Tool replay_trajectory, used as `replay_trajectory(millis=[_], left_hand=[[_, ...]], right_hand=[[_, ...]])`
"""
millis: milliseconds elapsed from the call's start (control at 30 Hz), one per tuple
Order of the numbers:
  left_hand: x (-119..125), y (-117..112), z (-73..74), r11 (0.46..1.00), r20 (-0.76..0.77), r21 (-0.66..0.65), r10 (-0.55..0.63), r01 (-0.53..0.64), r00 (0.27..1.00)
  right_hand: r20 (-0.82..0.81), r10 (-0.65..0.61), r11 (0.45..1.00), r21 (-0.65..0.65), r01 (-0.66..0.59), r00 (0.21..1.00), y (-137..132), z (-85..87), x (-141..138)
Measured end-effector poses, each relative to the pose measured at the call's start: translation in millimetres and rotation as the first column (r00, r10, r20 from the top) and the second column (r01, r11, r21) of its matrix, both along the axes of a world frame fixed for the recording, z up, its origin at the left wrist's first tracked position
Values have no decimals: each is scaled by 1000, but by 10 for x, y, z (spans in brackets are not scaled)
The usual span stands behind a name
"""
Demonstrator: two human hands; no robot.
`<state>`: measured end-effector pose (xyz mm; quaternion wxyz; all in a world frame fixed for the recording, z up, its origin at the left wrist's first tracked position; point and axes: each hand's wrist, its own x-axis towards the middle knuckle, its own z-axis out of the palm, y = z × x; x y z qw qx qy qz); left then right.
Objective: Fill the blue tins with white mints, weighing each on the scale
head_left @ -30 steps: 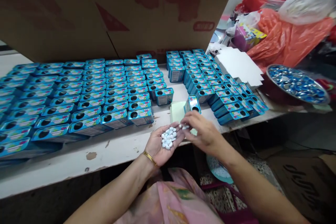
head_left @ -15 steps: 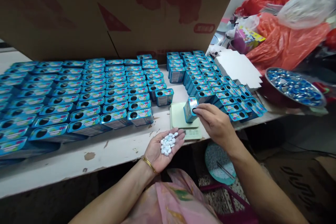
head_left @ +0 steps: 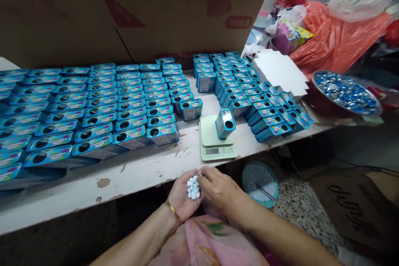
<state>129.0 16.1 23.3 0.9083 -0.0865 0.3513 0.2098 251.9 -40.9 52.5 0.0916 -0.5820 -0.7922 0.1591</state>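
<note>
My left hand (head_left: 182, 199) is cupped palm up just in front of the table, with a small heap of white candies (head_left: 193, 188) in it. Over the heap's right side, my right hand (head_left: 221, 191) has its fingers bent together among the candies; whether one is pinched there is hidden. Beyond both hands, a pale green digital scale (head_left: 204, 149) sits near the table's front edge. On its plate stands a blue tin (head_left: 225, 124) with a round dark hole in its top, touched by neither hand.
Rows of blue tins (head_left: 93, 133) fill the table's left side, and another block of tins (head_left: 249, 91) stands right. A bowl of round lids (head_left: 346, 91) is at far right. Below the table edge is a turquoise tub (head_left: 262, 183) with a scoop. A big carton (head_left: 187, 16) stands behind.
My right hand has left the tin on the scale and come back to the candies. My left hand has drawn nearer to me and cupped more. The view has shifted slightly.
</note>
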Motion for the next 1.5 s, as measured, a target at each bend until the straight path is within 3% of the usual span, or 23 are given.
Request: replay_trajectory(millis=[233,333,433,567,700,833,933,1033,1133,1200,1333,1500], left_hand=[[27,46,16,1000,20,12,6,-6,1000],[101,119,103,998,79,51,24,-28,997],[177,215,209,993,127,109,20,-34,992],[203,289,273,991,114,131,-2,-13,994],[164,264,214,992,92,121,10,-21,996],[116,241,146,992,79,124,8,-18,997],[71,240,136,991,77,133,9,-20,997],[13,195,125,992,76,127,-7,-3,997],[-38,88,79,995,105,100,-35,24,994],[-57,11,35,995,115,73,-70,61,991],[-62,-77,-27,991,100,44,-132,128,986],[-21,-117,-19,989,121,21,-149,147,981]], right_hand=[[-253,-7,998,52,20,968,77,-86,114],[-384,-27,992,104,72,923,157,22,232],[-453,-81,966,185,182,888,310,248,463],[-405,-146,897,331,294,903,585,487,837],[-244,-157,873,418,250,957,776,482,1040],[-100,-170,872,447,197,980,771,480,1070],[-134,-204,852,463,243,970,625,562,1012],[-191,-138,886,415,207,972,376,574,799],[-147,86,968,248,-48,985,102,426,453],[-112,167,980,129,-152,980,-47,284,241],[-107,116,993,36,-112,987,-193,114,64],[-175,20,999,-38,-27,984,-178,138,87]])
